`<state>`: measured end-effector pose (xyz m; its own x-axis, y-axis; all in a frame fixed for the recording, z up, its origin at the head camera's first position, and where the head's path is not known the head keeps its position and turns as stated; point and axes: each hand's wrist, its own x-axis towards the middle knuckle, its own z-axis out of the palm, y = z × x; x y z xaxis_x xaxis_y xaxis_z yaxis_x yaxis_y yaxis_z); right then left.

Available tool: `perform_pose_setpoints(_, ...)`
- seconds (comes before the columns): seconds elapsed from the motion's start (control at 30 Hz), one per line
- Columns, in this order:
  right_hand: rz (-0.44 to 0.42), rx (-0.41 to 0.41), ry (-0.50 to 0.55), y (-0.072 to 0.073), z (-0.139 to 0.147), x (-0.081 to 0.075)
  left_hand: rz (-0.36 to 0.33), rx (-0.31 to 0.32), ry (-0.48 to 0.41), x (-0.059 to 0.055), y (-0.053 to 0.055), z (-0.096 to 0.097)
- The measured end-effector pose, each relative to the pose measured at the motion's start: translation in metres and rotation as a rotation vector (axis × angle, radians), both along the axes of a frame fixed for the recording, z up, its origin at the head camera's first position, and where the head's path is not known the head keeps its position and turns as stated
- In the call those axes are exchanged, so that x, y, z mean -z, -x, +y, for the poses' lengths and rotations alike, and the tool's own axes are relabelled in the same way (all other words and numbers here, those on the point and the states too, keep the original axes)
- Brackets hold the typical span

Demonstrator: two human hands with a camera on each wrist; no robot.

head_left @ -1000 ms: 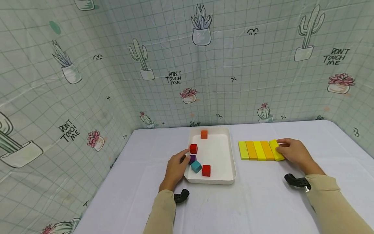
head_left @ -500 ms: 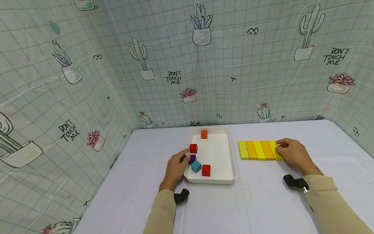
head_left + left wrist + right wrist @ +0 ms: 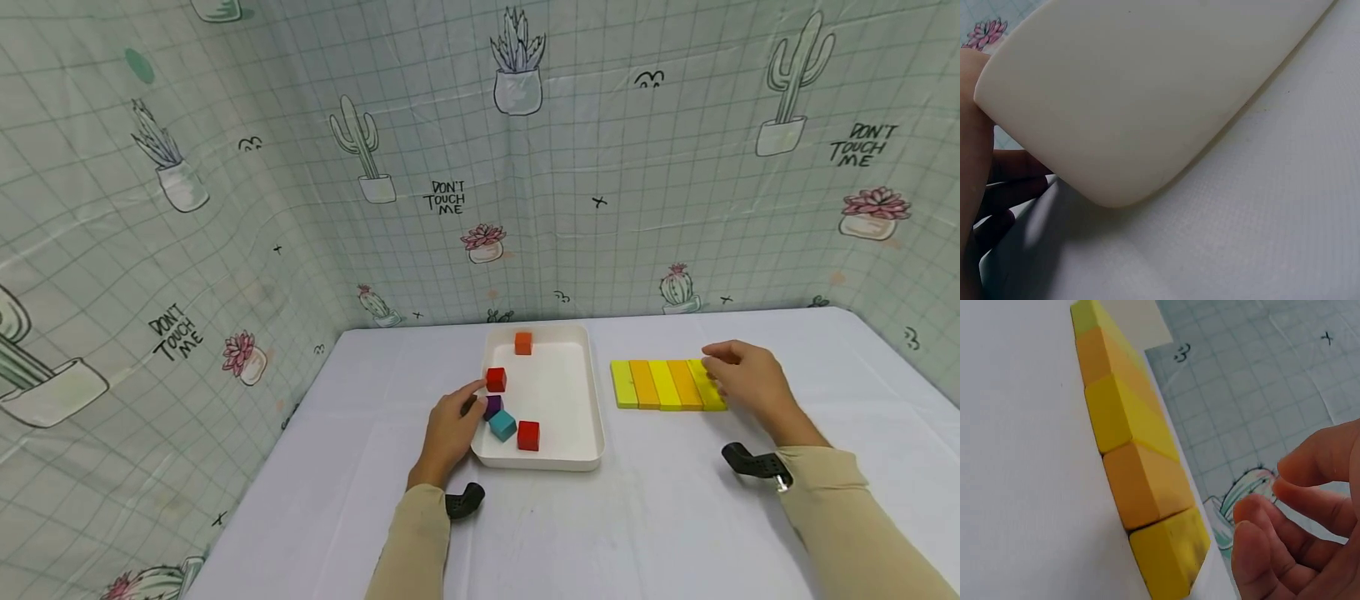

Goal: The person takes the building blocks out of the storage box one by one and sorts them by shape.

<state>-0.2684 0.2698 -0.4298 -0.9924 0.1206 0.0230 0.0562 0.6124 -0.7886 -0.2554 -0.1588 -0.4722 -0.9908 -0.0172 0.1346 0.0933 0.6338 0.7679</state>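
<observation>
**Five blocks in a neat row, right hand holding nothing**

So the row of blocks is flat on the white table, five pieces side by side, yellowish-green at one end, then orange and yellow alternating. The right hand is just beside the yellow end block, fingers loosely bent, tips close together, nothing between them.

Left of the row there's a white tray. The left hand is at its left rim, index and thumb by a red cube and a purple cube. Can't really tell from here if it's gripping the rim or just resting. Also in the tray: a teal cube, another red one and an orange cube. Cactus-print cloth behind everything.
</observation>
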Motion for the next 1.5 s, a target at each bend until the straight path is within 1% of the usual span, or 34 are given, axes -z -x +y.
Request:
perform_pose_setpoints(0.1, -0.013, -0.052, 0.102, -0.001, -0.01, -0.005, 0.002, -0.005, -0.002, 0.0, 0.0, -0.001)
perform_pose_setpoints(0.2, -0.048, -0.126, 0.18, -0.002, -0.02, -0.01, 0.001, -0.006, -0.004, 0.0, 0.0, -0.001)
perform_pose_setpoints(0.33, -0.077, -0.207, 0.22, -0.004, -0.03, -0.015, -0.005, -0.01, -0.013, 0.0, 0.0, 0.0)
perform_pose_setpoints(0.43, -0.082, -0.256, 0.244, -0.005, -0.037, -0.017, -0.009, -0.009, -0.016, 0.001, 0.001, 0.0)
perform_pose_setpoints(0.57, -0.101, -0.321, 0.328, -0.007, -0.047, -0.019, -0.015, -0.002, -0.012, 0.001, 0.001, 0.001)
perform_pose_setpoints(0.67, -0.116, -0.364, 0.39, -0.007, -0.059, -0.019, -0.012, 0.001, -0.007, 0.0, 0.001, 0.001)
perform_pose_setpoints(0.8, -0.153, -0.418, 0.422, -0.004, -0.079, -0.018, -0.006, -0.002, -0.011, -0.002, 0.0, 0.001)
perform_pose_setpoints(0.9, -0.188, -0.474, 0.422, -0.002, -0.093, -0.018, -0.006, -0.001, -0.004, -0.001, 0.0, 0.0)
perform_pose_setpoints(0.97, -0.204, -0.529, 0.415, -0.001, -0.101, -0.019, -0.005, 0.001, 0.0, 0.0, 0.0, -0.001)
perform_pose_setpoints(1.13, -0.245, -0.671, 0.357, 0.002, -0.119, -0.023, -0.002, -0.001, 0.003, 0.0, 0.0, 0.001)
perform_pose_setpoints(1.2, -0.263, -0.713, 0.348, 0.005, -0.126, -0.025, -0.002, -0.002, 0.004, 0.0, 0.0, 0.001)
perform_pose_setpoints(1.37, -0.29, -0.786, 0.329, 0.013, -0.142, -0.027, 0.0, 0.0, 0.003, -0.002, -0.001, 0.001)
perform_pose_setpoints(1.5, -0.287, -0.838, 0.259, 0.018, -0.155, -0.027, 0.002, -0.004, -0.004, -0.002, -0.001, 0.001)
